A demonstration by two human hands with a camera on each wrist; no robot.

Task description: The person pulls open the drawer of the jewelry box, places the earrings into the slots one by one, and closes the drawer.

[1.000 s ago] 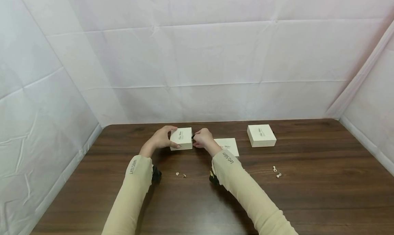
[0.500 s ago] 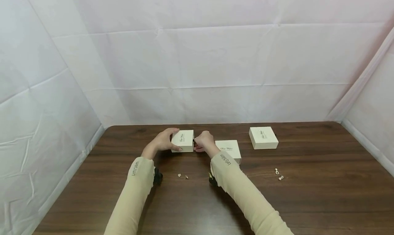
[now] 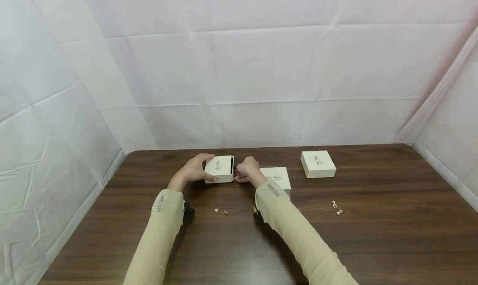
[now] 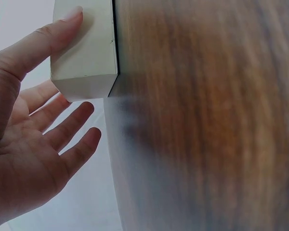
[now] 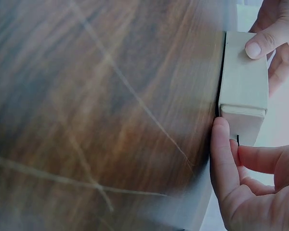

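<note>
Table (image 3: 373,243): we recorded a dark wood top, its far edge against the white backdrop, side edges meeting white sheeting left and right.
Open room: we found the broadest bare wood near us and toward the right front; the left front stood bare too.
Box (image 3: 219,169): we logged a small cream box on the table near the far edge, left of centre, a dark gap showing at its right end.
Left hand (image 3: 194,169): we saw the thumb laid along the box's near side and the fingers over its far side, clasping it; in the wrist view the fingers (image 4: 62,134) were spread and nearly straight.
Right hand (image 3: 247,169): we noted it at the box's right end, fingers curled, thumb (image 5: 224,159) against the end by the dark slit; we could not tell what, if anything, it pinched there.
Second box (image 3: 276,177): cream, flat on the table just right of the right hand, partly behind the sleeve.
Third box (image 3: 318,164): cream, well apart to the right, near the far edge.
Small pair (image 3: 220,211): two tiny pieces near us, between the forearms.
White pair (image 3: 336,208): two tiny pieces, right of centre.
Forearms: both in beige sleeves, reaching forward, converging on the box.
</note>
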